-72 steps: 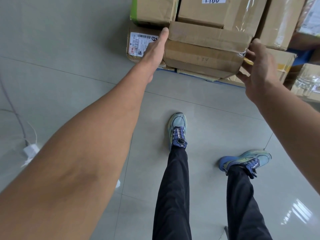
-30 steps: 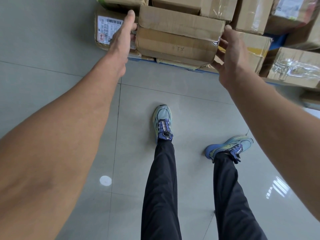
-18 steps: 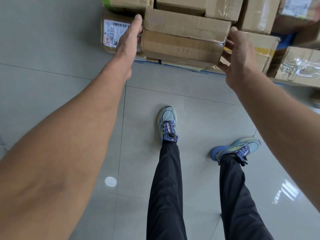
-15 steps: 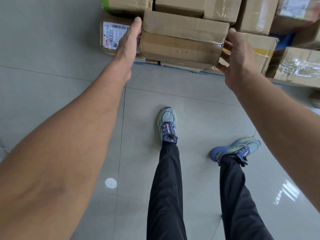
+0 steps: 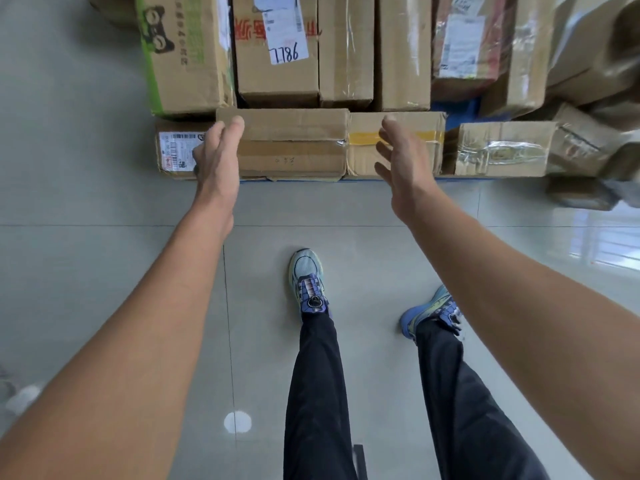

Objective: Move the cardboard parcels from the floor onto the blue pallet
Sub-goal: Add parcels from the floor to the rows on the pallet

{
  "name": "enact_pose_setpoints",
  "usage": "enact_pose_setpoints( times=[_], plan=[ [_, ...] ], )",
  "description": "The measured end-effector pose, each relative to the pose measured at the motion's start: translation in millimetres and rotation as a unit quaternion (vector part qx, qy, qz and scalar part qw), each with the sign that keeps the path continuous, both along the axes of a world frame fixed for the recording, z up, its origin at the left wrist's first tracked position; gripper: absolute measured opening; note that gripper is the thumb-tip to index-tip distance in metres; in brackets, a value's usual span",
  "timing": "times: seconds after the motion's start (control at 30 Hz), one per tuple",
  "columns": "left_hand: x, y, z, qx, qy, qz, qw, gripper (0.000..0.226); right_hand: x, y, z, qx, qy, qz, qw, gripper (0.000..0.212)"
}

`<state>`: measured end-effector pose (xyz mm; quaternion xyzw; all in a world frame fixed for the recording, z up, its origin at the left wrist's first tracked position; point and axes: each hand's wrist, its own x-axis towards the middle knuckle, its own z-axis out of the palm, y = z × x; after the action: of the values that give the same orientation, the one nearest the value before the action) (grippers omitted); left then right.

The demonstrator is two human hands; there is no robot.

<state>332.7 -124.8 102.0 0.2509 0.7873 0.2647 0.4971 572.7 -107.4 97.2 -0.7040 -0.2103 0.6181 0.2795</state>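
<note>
A flat brown parcel (image 5: 294,143) rests in the front row of the stack, on top of lower boxes on the blue pallet (image 5: 460,116). My left hand (image 5: 216,157) lies against its left end, fingers straight. My right hand (image 5: 398,157) hovers open to the right of it, a short gap away, in front of a parcel with yellow tape (image 5: 394,143). Neither hand holds anything. Only thin strips of the pallet's blue show, along the front edge and between boxes.
Several more cardboard parcels fill the pallet behind and to the right, one with a green side (image 5: 183,53) and one labelled 7786 (image 5: 277,46). A labelled box (image 5: 176,150) sits left of my left hand. My two feet stand on grey floor tiles (image 5: 86,271).
The brown parcel has gone down into the front row of the stack. My right hand has come off its right end and opened; my left hand stays at its left end.
</note>
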Motion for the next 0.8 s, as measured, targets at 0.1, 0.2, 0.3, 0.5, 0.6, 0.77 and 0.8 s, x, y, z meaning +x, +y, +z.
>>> enact_pose_setpoints(
  times=[0.1, 0.2, 0.3, 0.5, 0.6, 0.77, 0.8],
  plan=[
    [50, 1, 21, 0.040, 0.005, -0.032, 0.999, 0.057, 33, -2, 14, 0.007, 0.006, -0.022, 1.000, 0.035],
    [116, 2, 38, 0.046, -0.030, -0.074, 0.996, 0.062, 75, -4, 32, 0.012, 0.017, -0.042, 0.999, 0.022],
    [189, 0, 48, 0.041, -0.065, -0.116, 0.990, 0.070, 126, -5, 43, 0.022, 0.022, -0.058, 0.998, 0.020],
    [331, -2, 65, 0.005, -0.128, -0.183, 0.975, 0.057, 236, -17, 58, 0.034, 0.003, -0.078, 0.996, 0.013],
    [389, -2, 67, -0.008, -0.138, -0.215, 0.967, 0.039, 286, -24, 60, 0.033, 0.004, -0.095, 0.995, 0.022],
    [463, 5, 57, -0.022, -0.163, -0.262, 0.951, 0.037, 358, -33, 56, 0.009, -0.009, -0.164, 0.986, 0.033],
    [476, 7, 55, -0.029, -0.163, -0.270, 0.948, 0.039, 369, -34, 54, 0.001, -0.015, -0.177, 0.984, 0.038]
  ],
)
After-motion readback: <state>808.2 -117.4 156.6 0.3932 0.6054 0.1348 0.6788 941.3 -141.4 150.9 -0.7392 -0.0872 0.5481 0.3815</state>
